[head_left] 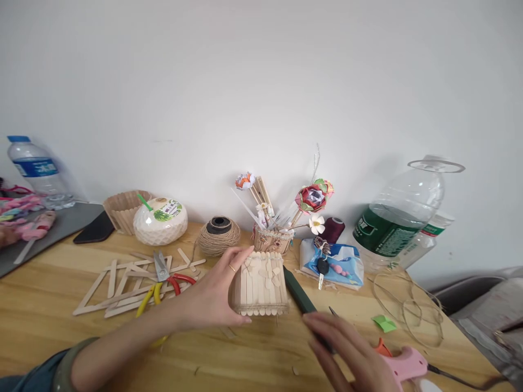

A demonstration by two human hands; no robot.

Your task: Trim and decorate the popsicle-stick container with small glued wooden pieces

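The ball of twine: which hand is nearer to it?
Left. The left hand is just in front of the twine; the right hand is farther off, at lower right.

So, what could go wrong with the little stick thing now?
The left hand might squeeze the stick craft too hard and loosen its wooden flowers.
The pink glue gun lies close to the right hand; if hot, which I can't see, it could burn.
The scissors' blades lie uncovered and could poke someone reaching for sticks.
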